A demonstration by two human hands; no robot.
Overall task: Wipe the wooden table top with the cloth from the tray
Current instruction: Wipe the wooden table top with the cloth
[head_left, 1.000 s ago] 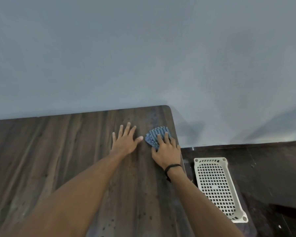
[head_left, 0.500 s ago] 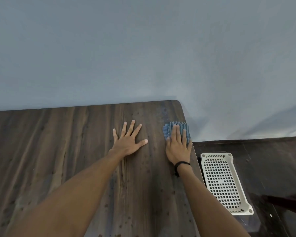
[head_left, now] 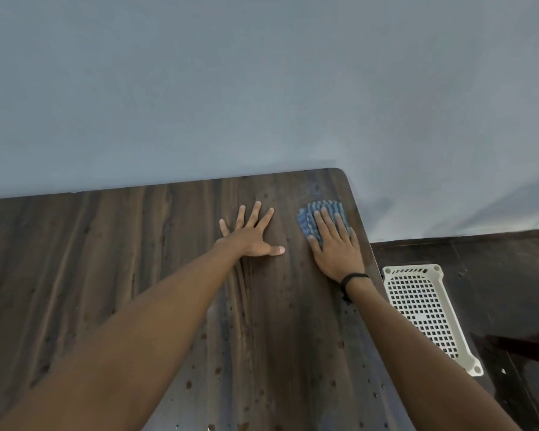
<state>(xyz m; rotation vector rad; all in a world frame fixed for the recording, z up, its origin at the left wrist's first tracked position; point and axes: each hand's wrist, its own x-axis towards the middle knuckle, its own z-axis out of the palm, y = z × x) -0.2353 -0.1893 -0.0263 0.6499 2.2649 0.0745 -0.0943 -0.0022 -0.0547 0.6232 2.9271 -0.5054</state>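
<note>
A blue striped cloth [head_left: 308, 220] lies folded on the dark wooden table top [head_left: 106, 259] near its far right corner. My right hand [head_left: 335, 247] presses flat on the cloth, fingers spread over it, a black band on the wrist. My left hand [head_left: 252, 234] rests flat on the bare wood just left of the cloth, fingers splayed, holding nothing. The white perforated tray [head_left: 423, 309] sits on the dark floor to the right of the table, and nothing lies in it.
A plain grey wall rises directly behind the table's far edge. The table's right edge runs close beside my right wrist. Small pale spots dot the wood near the front. Dark floor [head_left: 495, 275] surrounds the tray.
My right hand has slid the cloth to the right, from beside the left thumb to the table's right edge, and slightly farther away. The left hand stays planted.
</note>
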